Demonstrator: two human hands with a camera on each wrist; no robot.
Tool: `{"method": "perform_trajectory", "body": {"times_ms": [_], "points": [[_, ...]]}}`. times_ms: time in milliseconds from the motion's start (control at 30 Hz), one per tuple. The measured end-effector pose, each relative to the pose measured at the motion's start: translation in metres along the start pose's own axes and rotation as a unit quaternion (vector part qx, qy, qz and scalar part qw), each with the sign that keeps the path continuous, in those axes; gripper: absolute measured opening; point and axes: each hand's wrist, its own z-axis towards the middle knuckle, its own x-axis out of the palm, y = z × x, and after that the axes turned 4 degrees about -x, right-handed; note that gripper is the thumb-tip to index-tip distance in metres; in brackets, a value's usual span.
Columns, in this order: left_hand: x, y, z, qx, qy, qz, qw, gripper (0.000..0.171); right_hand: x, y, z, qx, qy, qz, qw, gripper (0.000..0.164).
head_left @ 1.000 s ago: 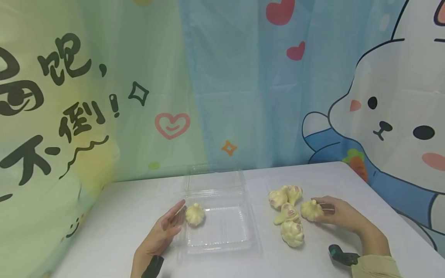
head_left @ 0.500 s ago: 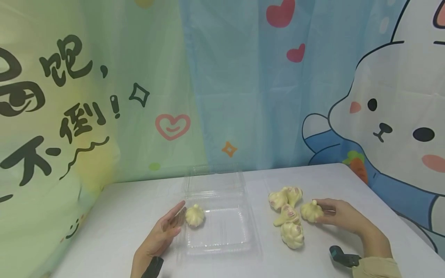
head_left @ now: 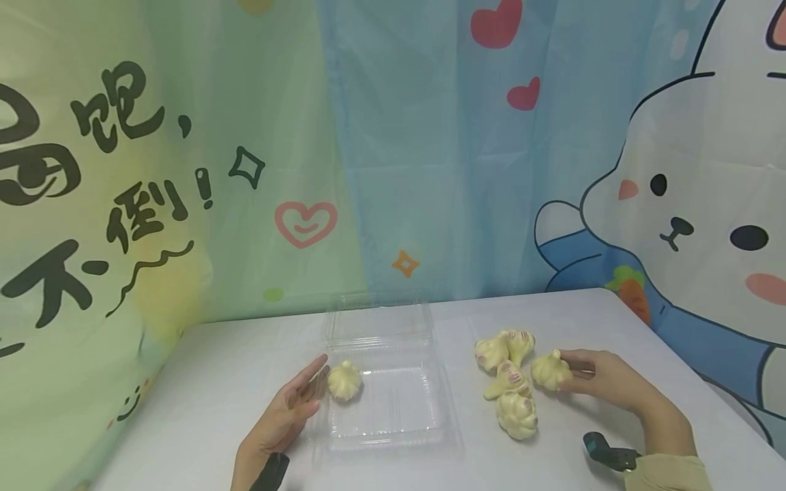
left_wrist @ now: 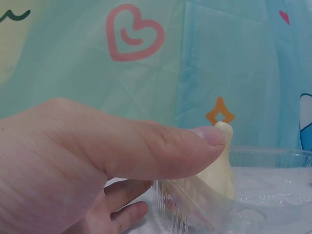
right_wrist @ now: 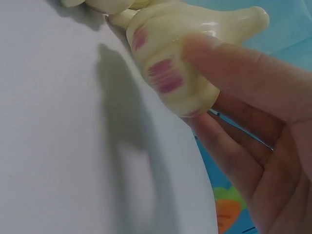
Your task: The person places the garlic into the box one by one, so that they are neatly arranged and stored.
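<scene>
In the head view my right hand [head_left: 604, 382] pinches a pale yellow garlic bulb [head_left: 550, 372] at the right of the table. The right wrist view shows the thumb on this garlic bulb [right_wrist: 170, 63], which has purple patches, and fingers on its far side. My left hand [head_left: 285, 412] rests at the left side of a clear plastic box [head_left: 393, 433], fingers extended. Inside the box, near that side, sits another garlic bulb [head_left: 344, 380]. In the left wrist view the thumb of the left hand [left_wrist: 117, 151] partly covers this bulb [left_wrist: 222, 180].
Left of the right hand, several more garlic bulbs [head_left: 516, 414] lie in a cluster on the white table [head_left: 239, 354]. The box's clear lid [head_left: 377, 320] stands folded back toward the patterned curtain [head_left: 405, 150]. A dark wrist device [head_left: 608, 452] is by the right sleeve.
The right wrist and forearm have shifted slightly to the right, with the garlic bulb staying in almost the same place. The left hand keeps its position by the box.
</scene>
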Motion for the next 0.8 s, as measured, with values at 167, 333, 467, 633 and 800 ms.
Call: {"method": "perform_trajectory", "body": {"times_ms": [167,333,467,633,800], "points": [[0.0,0.0,0.0,-0.002,-0.002,0.002,1.0,0.078,-0.002,0.002,-0.002,-0.008,-0.005,0.003,1.0,0.074],[-0.001,0.0,0.0,0.001,0.001,0.001,1.0,0.078,-0.005,0.005,-0.001,-0.01,-0.012,-0.001,1.0,0.076],[-0.001,0.0,0.0,0.001,0.002,0.0,1.0,0.078,-0.008,0.008,-0.001,-0.018,-0.021,-0.009,1.0,0.075],[-0.001,0.0,0.0,0.001,0.003,0.0,1.0,0.078,-0.011,0.014,-0.002,-0.036,-0.04,-0.014,0.998,0.075],[-0.001,0.001,0.001,0.003,0.006,0.0,1.0,0.077,-0.014,0.021,-0.003,-0.038,-0.049,-0.014,0.998,0.076]]}}
